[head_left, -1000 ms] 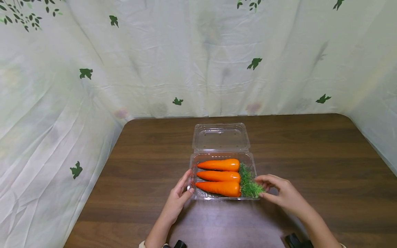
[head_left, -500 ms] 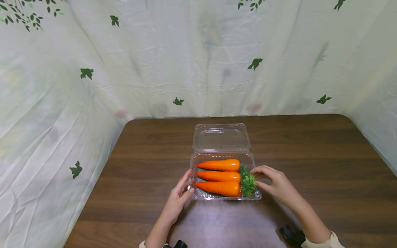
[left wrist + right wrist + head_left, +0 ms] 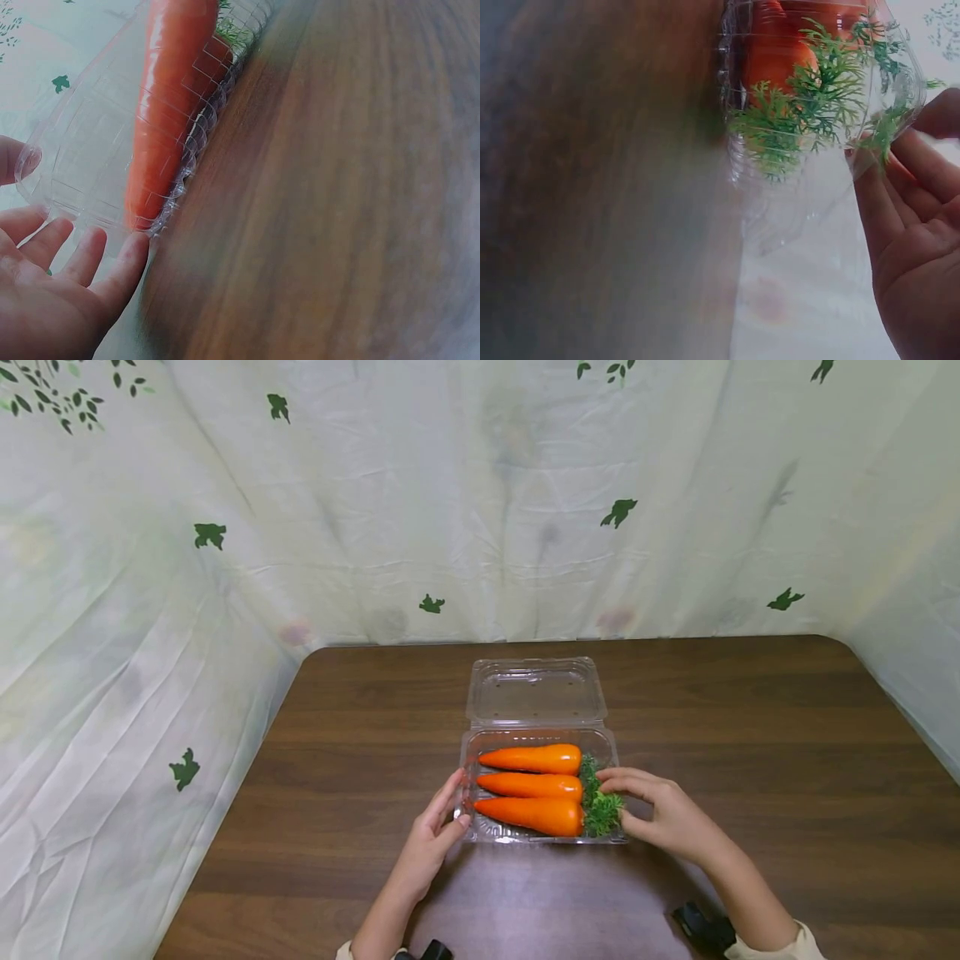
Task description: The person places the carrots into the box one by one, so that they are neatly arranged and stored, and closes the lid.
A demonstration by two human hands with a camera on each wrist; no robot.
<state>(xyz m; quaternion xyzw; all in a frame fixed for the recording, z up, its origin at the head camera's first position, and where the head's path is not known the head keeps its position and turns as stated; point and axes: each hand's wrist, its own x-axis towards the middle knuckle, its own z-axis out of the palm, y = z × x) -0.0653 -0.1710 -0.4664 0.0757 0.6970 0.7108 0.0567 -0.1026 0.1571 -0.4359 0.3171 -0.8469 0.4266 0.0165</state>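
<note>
Three orange carrots (image 3: 528,816) lie side by side in a clear plastic clamshell box (image 3: 517,838), tips toward the left. Their green tops (image 3: 602,814) bunch at the box's right end. My left hand (image 3: 429,839) grips the left wall. In the left wrist view its thumb (image 3: 28,161) lies over the rim, with the fingers (image 3: 82,255) along the outside. At the other end, my right hand (image 3: 671,818) has curled fingers and thumb around the greens near the rim. In the right wrist view its fingers (image 3: 881,191) reach the box's end beneath some leaves.
The box's lid (image 3: 536,692) lies folded back behind it on the brown wooden table (image 3: 360,735). A pale leaf-printed cloth (image 3: 480,510) hangs behind and beside the table. Black straps with camera mounts (image 3: 705,927) sit at the wrists.
My right hand has moved left and inward, and the greens that hung over the right rim have shifted toward the carrots. My left hand has stayed at the box's left wall.
</note>
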